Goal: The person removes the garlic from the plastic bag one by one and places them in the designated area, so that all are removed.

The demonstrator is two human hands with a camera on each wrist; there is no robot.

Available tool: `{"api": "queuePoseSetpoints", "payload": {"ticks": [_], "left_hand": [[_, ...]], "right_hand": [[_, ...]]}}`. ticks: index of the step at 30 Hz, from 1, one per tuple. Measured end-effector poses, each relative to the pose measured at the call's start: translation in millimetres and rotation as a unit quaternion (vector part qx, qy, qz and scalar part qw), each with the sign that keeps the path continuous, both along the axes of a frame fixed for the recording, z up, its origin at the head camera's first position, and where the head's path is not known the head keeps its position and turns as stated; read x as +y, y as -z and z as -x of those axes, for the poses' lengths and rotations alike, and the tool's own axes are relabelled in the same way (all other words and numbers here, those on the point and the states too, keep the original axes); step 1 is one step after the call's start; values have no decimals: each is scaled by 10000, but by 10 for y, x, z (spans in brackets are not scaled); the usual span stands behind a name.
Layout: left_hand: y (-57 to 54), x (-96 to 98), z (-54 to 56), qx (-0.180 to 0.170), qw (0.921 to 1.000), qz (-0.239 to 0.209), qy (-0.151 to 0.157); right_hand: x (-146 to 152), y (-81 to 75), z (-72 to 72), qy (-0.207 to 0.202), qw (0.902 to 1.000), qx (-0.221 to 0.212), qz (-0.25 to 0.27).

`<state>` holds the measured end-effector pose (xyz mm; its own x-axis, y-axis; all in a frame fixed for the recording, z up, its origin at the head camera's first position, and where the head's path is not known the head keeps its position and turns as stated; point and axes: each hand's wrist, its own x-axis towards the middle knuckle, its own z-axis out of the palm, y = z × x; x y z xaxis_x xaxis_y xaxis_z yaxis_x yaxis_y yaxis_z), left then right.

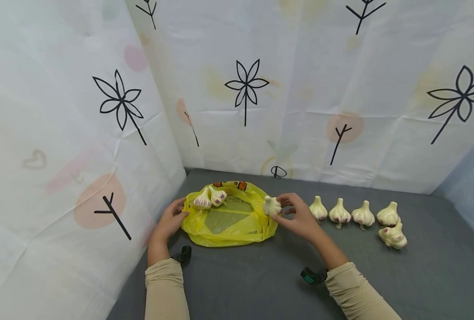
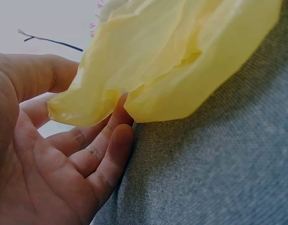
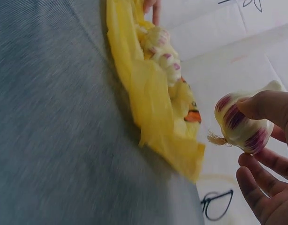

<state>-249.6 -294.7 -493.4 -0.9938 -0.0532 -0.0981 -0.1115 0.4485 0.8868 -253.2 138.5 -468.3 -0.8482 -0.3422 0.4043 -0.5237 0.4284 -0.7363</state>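
Right hand (image 1: 299, 218): pinching a garlic bulb (image 1: 271, 206) between thumb and fingers, held above the bag's right rim; right wrist view has it clear of the plastic, root tuft toward the bag. Left hand (image 1: 170, 221): thumb and fingers pinching the bag's left rim, exact fingertip contact partly hidden by the plastic. Beige sleeves (image 1: 166, 289) on both arms, dark wristbands (image 1: 314, 276) at both wrists. Both over a dark grey tabletop (image 1: 253, 284).

Between the hands: yellow plastic bag (image 1: 225, 235), mouth open, sitting on the tabletop. Two bulbs (image 1: 202, 201) inside, side by side, at its far left. Orange-and-dark print (image 1: 242, 186) on the far rim.

Right of the right hand: one tipped bulb (image 1: 394, 236), touching the end of a row. Row = four upright bulbs (image 1: 363, 215), left one close by the hand.

Back: white cloth (image 1: 301, 66), black flower outlines, pale coloured blotches.
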Motion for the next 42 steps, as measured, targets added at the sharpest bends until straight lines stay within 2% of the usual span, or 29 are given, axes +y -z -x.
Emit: {"api": "queuePoseSetpoints", "payload": {"ticks": [3, 10, 21, 25, 29, 42], "left_hand": [[7, -2, 4, 26, 10000, -6, 24], [29, -13, 13, -19, 10000, -23, 44], [25, -10, 11, -68, 9998, -167, 80], [20, -12, 22, -88, 9999, -133, 65], [15, -9, 24, -105, 9999, -100, 31], [47, -18, 25, -125, 9998, -149, 32]], "right_hand": [[134, 33, -63, 132, 9999, 35, -87], [416, 128, -199, 354, 9981, 443, -257], [782, 209, -363, 684, 9948, 685, -301], [877, 248, -426, 882, 9937, 580, -373], [942, 277, -467, 907, 9945, 436, -275], [1084, 365, -495, 1023, 9944, 182, -187]]}}
